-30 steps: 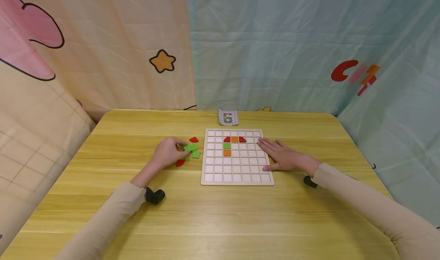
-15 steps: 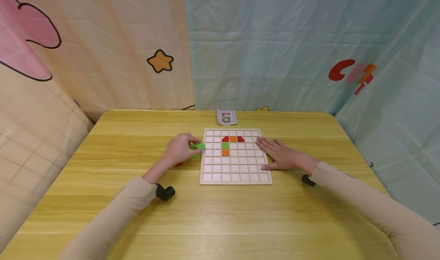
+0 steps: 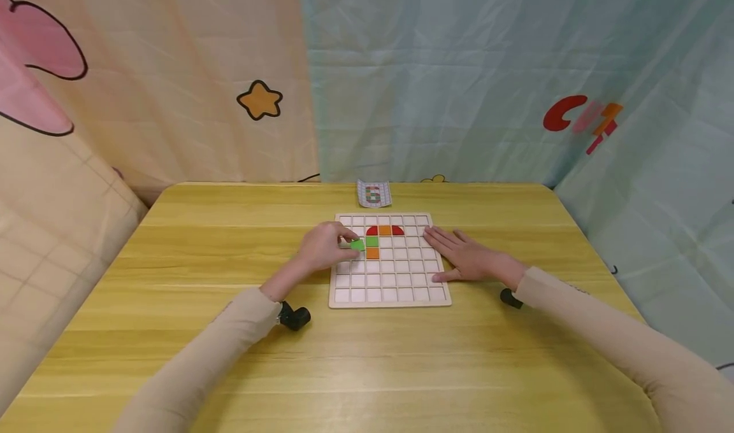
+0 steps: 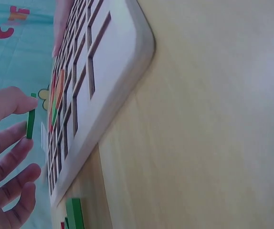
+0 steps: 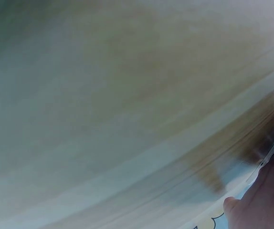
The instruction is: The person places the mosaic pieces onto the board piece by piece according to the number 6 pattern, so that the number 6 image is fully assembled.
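Note:
My left hand (image 3: pixel 322 247) pinches a green square tile (image 3: pixel 357 245) between thumb and fingertips, over the left columns of a white grid board (image 3: pixel 390 296). In the left wrist view the tile (image 4: pixel 31 123) is edge-on, raised above the board. Set in the grid are two red quarter-round tiles, one of them the right red tile (image 3: pixel 397 231), with an orange tile (image 3: pixel 385 230) between them. Below the left red one come a green tile (image 3: pixel 372 242) and an orange tile (image 3: pixel 373 253). My right hand (image 3: pixel 470 258) lies flat, fingers straight on the board's right edge.
A small printed card (image 3: pixel 374 194) with a coloured grid figure lies behind the board. Loose green tiles (image 4: pixel 75 213) rest on the wooden table (image 4: pixel 189 119) by the board's left side, hidden behind my left hand in the head view. Curtains hang past the table's far edge.
My left hand has picked up a green tile from the loose ones and carried it right, over the board. The right hand has stayed at the board's edge.

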A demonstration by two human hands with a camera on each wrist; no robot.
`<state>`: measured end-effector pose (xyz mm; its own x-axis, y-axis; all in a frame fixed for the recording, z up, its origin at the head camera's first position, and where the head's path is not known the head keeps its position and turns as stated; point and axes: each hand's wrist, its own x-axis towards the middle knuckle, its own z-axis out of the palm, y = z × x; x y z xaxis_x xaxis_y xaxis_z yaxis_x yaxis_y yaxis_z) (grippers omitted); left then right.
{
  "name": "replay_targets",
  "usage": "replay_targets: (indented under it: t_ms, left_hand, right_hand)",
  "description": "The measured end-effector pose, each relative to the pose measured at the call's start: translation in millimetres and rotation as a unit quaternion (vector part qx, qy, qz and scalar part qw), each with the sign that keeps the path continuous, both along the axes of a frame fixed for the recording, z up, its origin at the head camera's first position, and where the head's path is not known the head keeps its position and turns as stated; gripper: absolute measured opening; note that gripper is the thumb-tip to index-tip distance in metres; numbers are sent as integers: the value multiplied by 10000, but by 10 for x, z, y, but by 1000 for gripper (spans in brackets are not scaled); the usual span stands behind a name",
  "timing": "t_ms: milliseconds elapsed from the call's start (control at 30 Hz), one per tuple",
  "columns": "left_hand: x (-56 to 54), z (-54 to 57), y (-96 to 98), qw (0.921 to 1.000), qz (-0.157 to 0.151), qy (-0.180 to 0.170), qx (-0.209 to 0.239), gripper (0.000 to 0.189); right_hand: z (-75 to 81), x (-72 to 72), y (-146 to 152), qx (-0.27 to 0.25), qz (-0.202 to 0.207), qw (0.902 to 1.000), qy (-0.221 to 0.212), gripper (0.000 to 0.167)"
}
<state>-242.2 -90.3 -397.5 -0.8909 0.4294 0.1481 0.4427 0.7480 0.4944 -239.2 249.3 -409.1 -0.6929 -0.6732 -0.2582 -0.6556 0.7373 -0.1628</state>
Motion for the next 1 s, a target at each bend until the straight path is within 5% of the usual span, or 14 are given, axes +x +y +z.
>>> replay_targets:
  t_ms: [500,1000]
  left_hand:
    - [-66,-53,326,9989,-437,-179,34,30]
    - [-117,-107,503,9980,-536,-246,-223,28]
  right_hand:
    - [34,9,-24,1,-15,10000,7,93]
    - [-9,-21,-9,-3,35,10000,12,94]
